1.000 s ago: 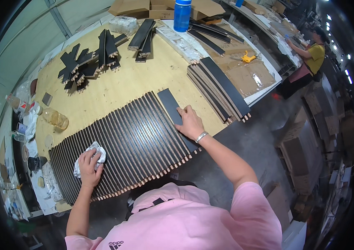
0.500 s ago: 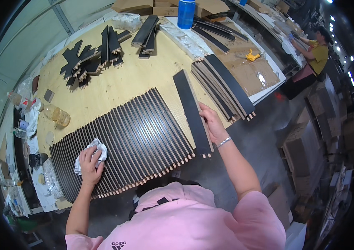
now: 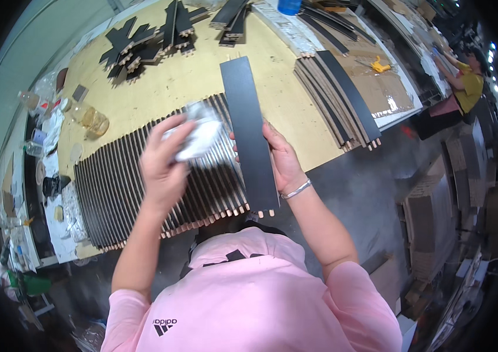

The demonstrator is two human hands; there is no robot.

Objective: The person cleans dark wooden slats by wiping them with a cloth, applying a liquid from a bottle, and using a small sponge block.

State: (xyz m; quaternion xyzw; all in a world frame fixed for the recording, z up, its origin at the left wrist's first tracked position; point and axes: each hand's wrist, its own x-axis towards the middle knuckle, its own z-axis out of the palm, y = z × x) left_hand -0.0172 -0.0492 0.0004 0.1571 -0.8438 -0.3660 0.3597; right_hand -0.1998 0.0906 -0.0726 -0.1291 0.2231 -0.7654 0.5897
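My right hand [image 3: 282, 157] grips a flat black wooden slat [image 3: 245, 126] by its right edge, its broad face turned up and light dowel pegs showing at its ends. To the left of that slat, my left hand [image 3: 168, 154] is closed round a crumpled white cloth [image 3: 201, 132], blurred by motion, held over the row. Beneath it, a long row of black slats [image 3: 117, 193] stands on edge, packed side by side, with pegs along the near edge. The slat in my right hand overlaps the row's right end.
Loose black slats [image 3: 134, 44] lie heaped at the far left, and a stack of slats [image 3: 343, 100] sits at the right. A jar of yellowish liquid [image 3: 87, 117] rests on its side at the left. Beyond the right edge, a person [image 3: 466, 82] works at another table.
My left hand has lifted the cloth off the row and moved right and away from me. My right hand has shifted left and turned the slat's broad face up.
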